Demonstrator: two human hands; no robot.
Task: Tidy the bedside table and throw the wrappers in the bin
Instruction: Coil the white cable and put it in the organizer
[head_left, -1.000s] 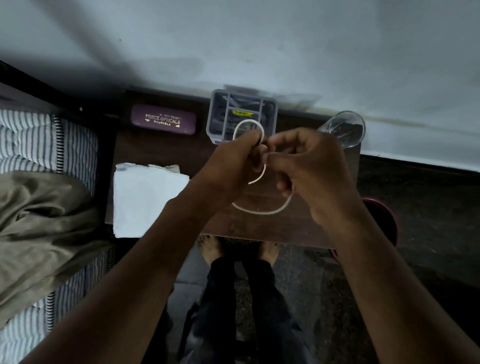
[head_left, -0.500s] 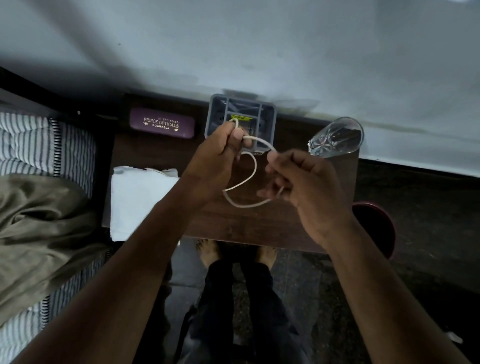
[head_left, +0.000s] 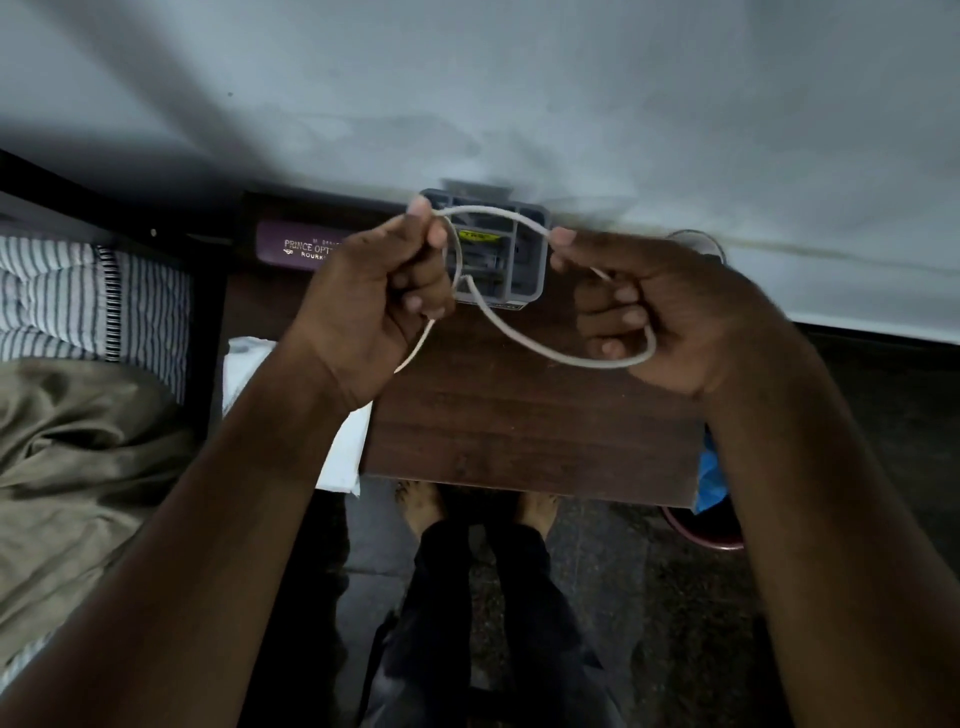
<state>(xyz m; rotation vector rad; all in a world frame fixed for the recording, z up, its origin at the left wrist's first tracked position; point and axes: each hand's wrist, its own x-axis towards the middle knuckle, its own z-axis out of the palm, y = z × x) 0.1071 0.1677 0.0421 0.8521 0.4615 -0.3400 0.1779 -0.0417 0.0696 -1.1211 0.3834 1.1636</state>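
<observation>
We start with the brown wooden counter (head_left: 519, 415) filling the middle of the frame, its bare front half free under our arms; a white folded cloth (head_left: 343, 447) hangs over its left edge, a purple spectacle case (head_left: 291, 247) lies at upper left, and a grey compartment organiser (head_left: 498, 254) sits against the wall at upper centre. Above the counter we hold a thin white cable (head_left: 524, 340), slack between both hands. The left hand (head_left: 374, 301) is closed on one run of it, thumb and forefinger pinching a loop; the right hand (head_left: 654, 306) is curled shut around the other bend. We judge the cable light, limp and slightly springy, so the loops will want to open. Pinching where the strands cross should keep the coil together.
</observation>
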